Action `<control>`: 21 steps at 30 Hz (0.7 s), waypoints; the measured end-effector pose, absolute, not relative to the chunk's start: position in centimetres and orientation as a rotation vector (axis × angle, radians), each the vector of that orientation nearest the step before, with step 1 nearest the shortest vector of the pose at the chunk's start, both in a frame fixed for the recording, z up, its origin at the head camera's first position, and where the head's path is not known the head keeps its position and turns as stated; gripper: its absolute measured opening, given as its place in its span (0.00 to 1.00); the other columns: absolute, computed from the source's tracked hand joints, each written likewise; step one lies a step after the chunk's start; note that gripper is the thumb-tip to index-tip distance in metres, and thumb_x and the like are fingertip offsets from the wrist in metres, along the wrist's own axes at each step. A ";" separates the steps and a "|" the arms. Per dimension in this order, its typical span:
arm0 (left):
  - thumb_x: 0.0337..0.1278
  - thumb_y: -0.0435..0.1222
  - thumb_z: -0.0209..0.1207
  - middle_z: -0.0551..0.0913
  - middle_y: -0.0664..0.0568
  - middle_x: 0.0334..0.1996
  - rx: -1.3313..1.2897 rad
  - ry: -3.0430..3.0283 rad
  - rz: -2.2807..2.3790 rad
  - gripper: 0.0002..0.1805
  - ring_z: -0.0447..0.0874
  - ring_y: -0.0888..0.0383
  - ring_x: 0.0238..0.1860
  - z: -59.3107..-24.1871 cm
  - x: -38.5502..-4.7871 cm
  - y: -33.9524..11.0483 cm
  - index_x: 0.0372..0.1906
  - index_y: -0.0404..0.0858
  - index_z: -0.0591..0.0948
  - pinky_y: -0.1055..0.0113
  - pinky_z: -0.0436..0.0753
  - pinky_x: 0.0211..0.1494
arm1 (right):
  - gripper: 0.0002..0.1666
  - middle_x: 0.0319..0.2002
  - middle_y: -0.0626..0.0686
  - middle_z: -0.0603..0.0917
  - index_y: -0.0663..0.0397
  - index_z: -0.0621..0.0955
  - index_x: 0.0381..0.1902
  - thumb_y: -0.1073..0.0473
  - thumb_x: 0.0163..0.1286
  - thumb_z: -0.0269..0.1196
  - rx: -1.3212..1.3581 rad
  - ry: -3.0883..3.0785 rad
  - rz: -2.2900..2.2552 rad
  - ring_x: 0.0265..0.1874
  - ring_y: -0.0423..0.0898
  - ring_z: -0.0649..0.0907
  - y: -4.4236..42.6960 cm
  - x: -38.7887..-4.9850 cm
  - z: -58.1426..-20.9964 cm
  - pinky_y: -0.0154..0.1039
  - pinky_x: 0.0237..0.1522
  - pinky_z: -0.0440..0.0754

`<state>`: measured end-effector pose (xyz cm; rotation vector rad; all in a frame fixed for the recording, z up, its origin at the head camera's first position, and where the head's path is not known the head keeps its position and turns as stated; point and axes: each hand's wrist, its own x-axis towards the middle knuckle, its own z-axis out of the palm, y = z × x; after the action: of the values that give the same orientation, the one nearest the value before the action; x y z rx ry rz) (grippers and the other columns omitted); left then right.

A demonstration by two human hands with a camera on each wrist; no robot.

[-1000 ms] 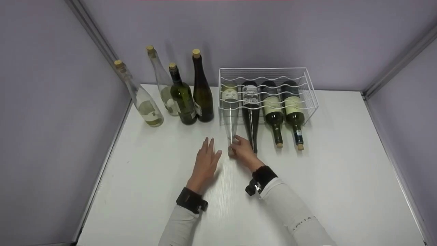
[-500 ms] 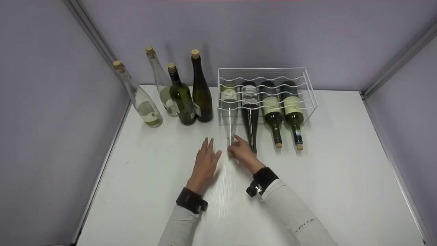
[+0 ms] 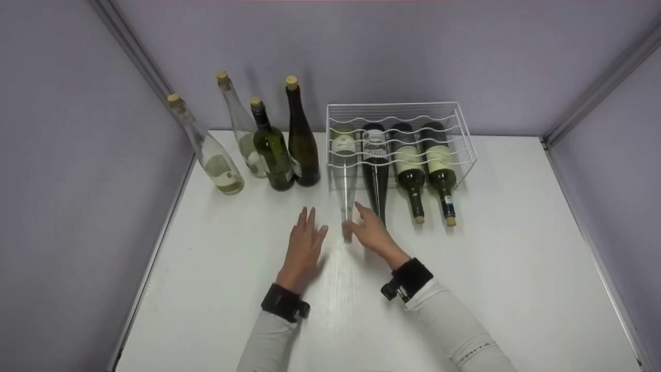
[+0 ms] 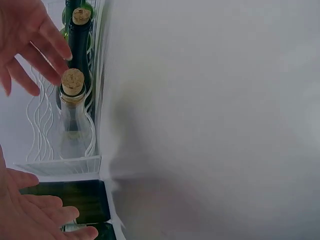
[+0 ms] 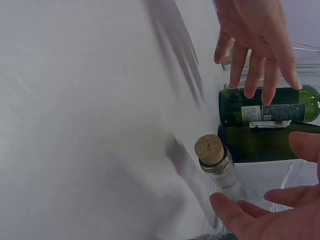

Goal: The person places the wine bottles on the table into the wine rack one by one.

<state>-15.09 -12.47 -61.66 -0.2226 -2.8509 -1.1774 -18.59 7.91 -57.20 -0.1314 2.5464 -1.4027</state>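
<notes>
In the head view, a clear wine bottle [image 3: 347,181] lies in the leftmost slot of a white wire rack [image 3: 457,104], its neck toward me. Around its neck end is my right hand [image 3: 373,231], fingers spread and loose, no longer pinching it; whether a fingertip still touches the glass I cannot tell. Both wrist views show the bottle's cork [image 5: 209,149] between the two hands. My left hand [image 3: 303,245] hovers left of the neck with straight fingers, holding nothing. A dark slender bottle [image 3: 377,181] lies beside the clear one, its neck end partly behind my right hand.
Two more green bottles [image 3: 411,178] lie corked in the rack's right slots. Left of the rack stand two clear bottles [image 3: 219,168], a green bottle [image 3: 277,160] and a brown bottle [image 3: 303,147], all corked. Grey walls [image 3: 361,51] enclose the white table [image 3: 526,258].
My right hand has let go of the clear bottle's neck, its fingers spreading and its wrist drawing back slightly right. The left hand has shifted slightly left. The bottles keep their places.
</notes>
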 end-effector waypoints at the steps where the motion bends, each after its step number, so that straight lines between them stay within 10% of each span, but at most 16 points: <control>1: 0.75 0.58 0.36 0.46 0.38 0.77 -0.219 -2.850 -1.171 0.39 0.46 0.41 0.75 -61.6 -15.2 -12.6 0.78 0.36 0.52 0.43 0.49 0.73 | 0.42 0.70 0.68 0.63 0.64 0.60 0.74 0.51 0.71 0.62 -0.164 2.569 -1.381 0.69 0.63 0.64 8.2 -18.5 -57.0 0.57 0.68 0.61; 21: 0.75 0.55 0.43 0.49 0.34 0.75 -0.124 -2.790 -1.107 0.39 0.48 0.39 0.75 -60.0 -17.5 -16.0 0.77 0.33 0.53 0.41 0.51 0.72 | 0.43 0.75 0.64 0.54 0.56 0.57 0.77 0.42 0.74 0.57 -0.495 2.711 -1.133 0.72 0.64 0.55 14.0 -17.1 -54.8 0.61 0.68 0.57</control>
<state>-17.49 -15.97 -59.98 -0.1235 -2.7899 -1.1072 -17.05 13.98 -54.84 -0.4950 2.7111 -1.1329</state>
